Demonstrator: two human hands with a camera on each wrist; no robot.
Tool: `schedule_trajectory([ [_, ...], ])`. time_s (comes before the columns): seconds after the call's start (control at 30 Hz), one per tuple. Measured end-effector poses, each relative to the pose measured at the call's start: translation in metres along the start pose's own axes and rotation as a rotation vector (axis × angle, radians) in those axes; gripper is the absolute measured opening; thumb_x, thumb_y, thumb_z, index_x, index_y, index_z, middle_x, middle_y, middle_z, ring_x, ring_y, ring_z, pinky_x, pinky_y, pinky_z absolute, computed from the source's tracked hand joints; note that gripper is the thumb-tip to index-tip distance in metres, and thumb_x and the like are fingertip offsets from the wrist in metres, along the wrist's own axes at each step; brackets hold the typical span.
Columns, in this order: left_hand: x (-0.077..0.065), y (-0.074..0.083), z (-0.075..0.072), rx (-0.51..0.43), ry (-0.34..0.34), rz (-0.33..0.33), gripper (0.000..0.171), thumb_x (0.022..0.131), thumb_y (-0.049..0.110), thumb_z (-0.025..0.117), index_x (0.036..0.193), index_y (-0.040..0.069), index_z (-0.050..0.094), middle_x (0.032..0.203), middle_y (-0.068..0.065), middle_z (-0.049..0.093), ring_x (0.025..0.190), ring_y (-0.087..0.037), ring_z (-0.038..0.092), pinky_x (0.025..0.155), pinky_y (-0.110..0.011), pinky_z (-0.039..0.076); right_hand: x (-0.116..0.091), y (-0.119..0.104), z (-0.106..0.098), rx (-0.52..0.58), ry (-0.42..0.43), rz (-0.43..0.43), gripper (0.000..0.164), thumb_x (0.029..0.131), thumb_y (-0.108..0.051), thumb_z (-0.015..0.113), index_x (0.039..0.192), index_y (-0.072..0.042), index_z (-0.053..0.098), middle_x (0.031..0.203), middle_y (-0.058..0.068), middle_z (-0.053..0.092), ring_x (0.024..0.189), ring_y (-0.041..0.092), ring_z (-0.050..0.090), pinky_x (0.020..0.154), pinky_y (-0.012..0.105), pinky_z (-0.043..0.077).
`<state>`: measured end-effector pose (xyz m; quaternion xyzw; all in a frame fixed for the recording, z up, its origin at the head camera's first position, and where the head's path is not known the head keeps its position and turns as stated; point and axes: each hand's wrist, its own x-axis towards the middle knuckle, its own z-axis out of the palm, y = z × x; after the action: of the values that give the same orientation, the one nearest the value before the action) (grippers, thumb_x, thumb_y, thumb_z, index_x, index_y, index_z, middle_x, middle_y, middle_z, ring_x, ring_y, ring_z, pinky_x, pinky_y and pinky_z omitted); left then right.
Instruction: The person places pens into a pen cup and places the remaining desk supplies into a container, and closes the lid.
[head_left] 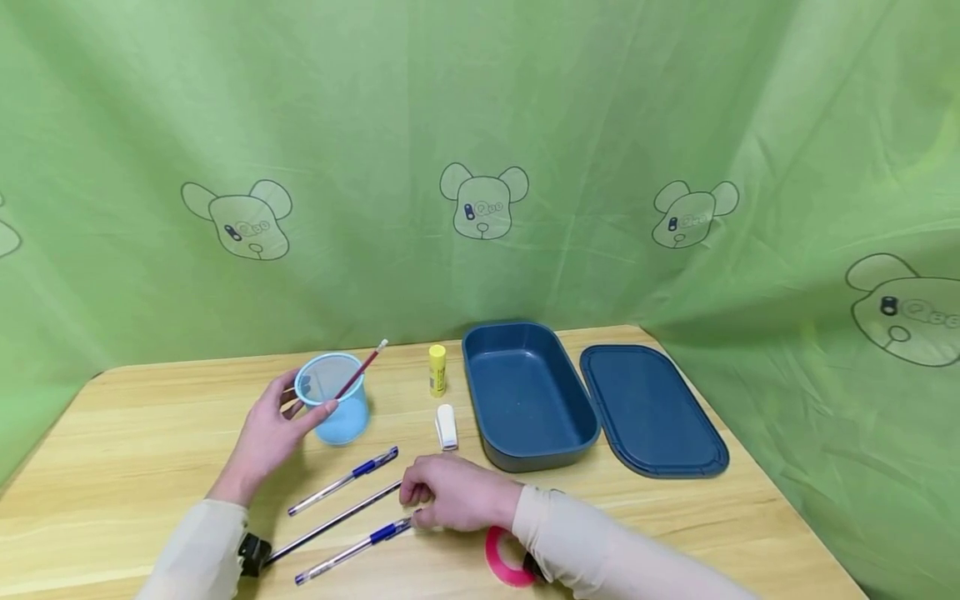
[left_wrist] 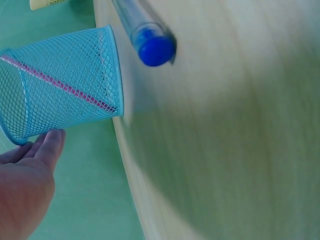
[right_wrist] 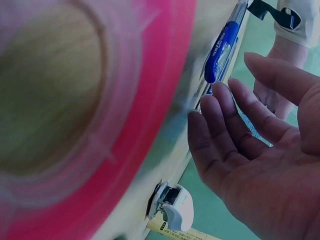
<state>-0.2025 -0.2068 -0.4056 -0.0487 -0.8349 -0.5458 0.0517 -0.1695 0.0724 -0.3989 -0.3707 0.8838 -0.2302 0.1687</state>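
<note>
My left hand (head_left: 273,425) holds a light-blue mesh pen cup (head_left: 343,421) near its rim, thumb across the front and fingers on the far left. A dark-red pencil (head_left: 362,372) with a pale eraser end leans inside the cup (left_wrist: 65,80). Over the pens, my right hand (head_left: 461,493) has loosely bent fingers and nothing in its grasp. Its fingertips come close to the blue grip of the nearest clear pen (head_left: 352,552) and the end of a long, slim dark stick (head_left: 333,523). Another blue-gripped pen (head_left: 343,481) lies beyond the stick.
A pink tape roll (head_left: 495,557) lies beneath my right wrist. Further back are a white plastic tool with metal parts (head_left: 446,427) and an upright yellow glue stick (head_left: 437,372). A dark-blue box (head_left: 491,446) stands right of them, its lid (head_left: 656,412) flat beside it. Green cloth hangs behind.
</note>
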Motion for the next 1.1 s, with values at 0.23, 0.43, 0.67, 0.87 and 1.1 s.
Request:
schedule_trajectory([
  [0.23,0.000,-0.001,-0.001,0.006,0.004,0.008,0.093,0.085,0.037,0.077,0.149,-0.007,0.025,0.145,-0.027,0.037,0.134,-0.042,0.036,0.112,-0.048,0.032,0.002,-0.004,0.004,-0.113,-0.021,-0.053,0.015,0.083,-0.016,0.078,0.093,-0.019,0.068,0.085,-0.016,0.053,0.080,-0.002,0.049,0.074,0.012,0.043],
  [0.43,0.000,-0.001,-0.001,0.005,0.003,0.010,0.093,0.085,0.036,0.077,0.149,-0.008,0.025,0.145,-0.028,0.037,0.134,-0.042,0.036,0.112,-0.048,0.032,0.004,-0.006,0.008,-0.164,-0.038,-0.082,0.016,0.082,-0.010,0.077,0.084,-0.021,0.065,0.078,-0.016,0.051,0.073,-0.003,0.048,0.066,0.010,0.041],
  [0.67,-0.001,0.000,0.000,0.007,0.000,0.004,0.094,0.086,0.038,0.077,0.149,-0.008,0.025,0.145,-0.029,0.036,0.134,-0.043,0.035,0.112,-0.049,0.032,0.003,-0.008,0.011,-0.189,-0.058,-0.066,0.021,0.078,-0.010,0.080,0.078,-0.022,0.063,0.070,-0.018,0.051,0.068,-0.003,0.047,0.061,0.011,0.040],
  [0.87,-0.001,-0.001,0.000,0.004,0.001,0.005,0.093,0.085,0.037,0.077,0.149,-0.007,0.025,0.145,-0.028,0.036,0.134,-0.042,0.036,0.112,-0.049,0.032,0.001,-0.008,0.011,-0.205,-0.071,-0.059,0.022,0.078,-0.011,0.080,0.077,-0.023,0.061,0.069,-0.018,0.051,0.068,-0.003,0.047,0.061,0.011,0.040],
  [1.1,-0.002,0.000,0.000,0.006,0.002,0.004,0.093,0.086,0.037,0.077,0.149,-0.007,0.025,0.145,-0.028,0.037,0.134,-0.042,0.036,0.112,-0.048,0.032,-0.003,-0.005,0.007,-0.141,-0.075,-0.047,0.021,0.082,-0.013,0.079,0.081,-0.023,0.060,0.072,-0.016,0.051,0.068,-0.001,0.048,0.062,0.013,0.042],
])
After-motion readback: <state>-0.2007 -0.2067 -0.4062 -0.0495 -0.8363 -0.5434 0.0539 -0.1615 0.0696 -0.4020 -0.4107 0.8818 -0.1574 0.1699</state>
